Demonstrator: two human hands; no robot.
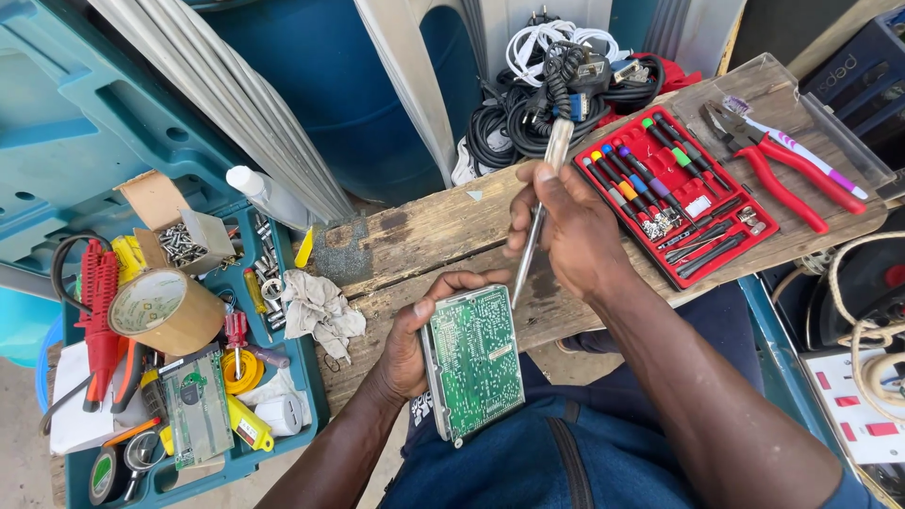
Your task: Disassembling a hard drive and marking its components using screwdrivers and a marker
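At the lower centre of the frame one green circuit board in a pale casing is gripped along its edge by the left hand, fingers curled shut around it. Just above it, one slim soldering iron is pinched in the closed right hand, its tip lowered to the board's upper right corner. At the upper right one red tray holding several small screwdrivers is seen beside one pair of red-handled pliers. One roll of brown tape lies at the left, a second green board below it.
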